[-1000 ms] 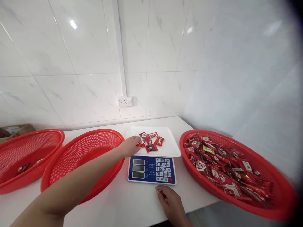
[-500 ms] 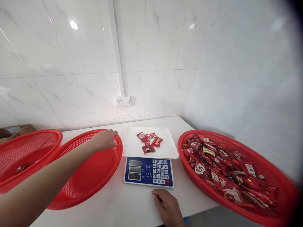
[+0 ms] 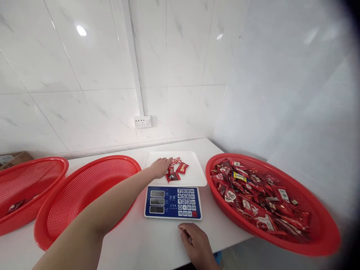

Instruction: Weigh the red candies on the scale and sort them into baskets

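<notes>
My left hand (image 3: 161,167) lies over the left part of the scale's white pan (image 3: 194,180). Its fingers are bent and close together, and whatever is under them is hidden. Just right of the fingertips lie small red wrapped candies: a patterned one (image 3: 176,161), one with white lettering (image 3: 182,167) and a darker one (image 3: 172,174). My right hand (image 3: 197,243) rests loosely curled on the table in front of the scale's blue keypad panel (image 3: 173,203), with thumb against fingers and nothing visible in it.
To the right stands a red basket (image 3: 210,176) heaped with red-wrapped candies (image 3: 258,198). Another red basket (image 3: 56,210) is under my left forearm, and a further red basket (image 3: 60,168) at far left holds a few packets. Behind are a cardboard box (image 3: 17,159) and a wall socket (image 3: 142,122).
My left hand has moved right from the rim of the middle basket onto the scale pan, covering the leftmost candy. The right hand stays in place. The view has shifted slightly.
</notes>
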### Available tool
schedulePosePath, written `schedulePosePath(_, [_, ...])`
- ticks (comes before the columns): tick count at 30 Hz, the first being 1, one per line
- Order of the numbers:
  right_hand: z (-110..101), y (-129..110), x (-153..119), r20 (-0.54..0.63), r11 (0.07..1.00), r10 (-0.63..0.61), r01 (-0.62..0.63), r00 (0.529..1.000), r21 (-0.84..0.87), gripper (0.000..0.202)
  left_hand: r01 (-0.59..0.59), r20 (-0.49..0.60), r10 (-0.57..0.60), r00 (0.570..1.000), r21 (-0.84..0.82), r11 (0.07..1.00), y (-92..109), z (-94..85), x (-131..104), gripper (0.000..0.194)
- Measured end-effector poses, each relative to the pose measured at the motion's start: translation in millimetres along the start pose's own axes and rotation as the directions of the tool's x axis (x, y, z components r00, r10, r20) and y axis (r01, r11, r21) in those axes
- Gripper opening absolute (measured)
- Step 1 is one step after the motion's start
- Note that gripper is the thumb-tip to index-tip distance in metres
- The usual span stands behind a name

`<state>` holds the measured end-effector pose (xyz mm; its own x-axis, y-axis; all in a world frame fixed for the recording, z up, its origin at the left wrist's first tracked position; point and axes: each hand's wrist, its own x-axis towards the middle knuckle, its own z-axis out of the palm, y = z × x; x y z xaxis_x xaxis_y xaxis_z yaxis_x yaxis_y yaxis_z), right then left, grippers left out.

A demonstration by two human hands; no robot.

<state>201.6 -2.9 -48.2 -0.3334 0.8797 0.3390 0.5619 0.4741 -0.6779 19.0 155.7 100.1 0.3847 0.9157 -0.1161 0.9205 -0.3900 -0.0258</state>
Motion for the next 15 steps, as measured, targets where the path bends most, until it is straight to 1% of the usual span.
schedulePosePath(2, [-1.2,-1.0,0.5,0.001,1.0,-0.001,0.001,1.0,-0.003,0.022,0.055,0.002,-0.055,0.999,0.021,0.998,-3.5,-7.9,-3.6,0.054])
schedulePosePath(4, [-2.5,-1.6,0.9,0.007,1.0,-0.006,0.006,1.0,0.0,0.022,0.129,-0.005,-0.129,0.992,0.044,0.991,-11.8,-22.9,-15.6,0.048])
schedulePosePath(7, [-4.4,-2.6,1.5,0.021,1.0,-0.012,0.012,1.0,0.011,0.022,0.255,-0.018,-0.254,0.967,0.081,0.964,-30.5,-51.3,-45.3,0.042])
schedulePosePath(9, [-5.7,-3.6,2.3,0.031,1.0,-0.011,0.01,0.999,0.025,0.021,0.319,0.021,-0.322,0.946,0.106,0.942,-41.5,-66.9,-66.5,0.035])
schedulePosePath(11, [-6.8,-5.0,3.5,0.051,0.999,-0.002,0.0,0.999,0.039,0.021,0.327,0.072,-0.336,0.939,0.109,0.939,-45.1,-74.8,-81.8,0.031])
schedulePosePath(12, [-7.2,-5.6,4.1,0.062,0.999,0.001,-0.004,0.998,0.044,0.021,0.312,0.082,-0.32,0.944,0.099,0.945,-42.9,-75.2,-85.8,0.032])
schedulePosePath(13, [-7.5,-6.1,4.7,0.071,0.999,0.003,-0.006,0.998,0.048,0.02,0.285,0.079,-0.291,0.953,0.081,0.955,-37.7,-73.1,-87.0,0.034])
schedulePosePath(15, [-7.5,-6.6,5.4,0.076,0.999,0.001,-0.004,0.997,0.05,0.021,0.206,0.051,-0.208,0.977,0.035,0.978,-20.4,-63.0,-81.6,0.04])
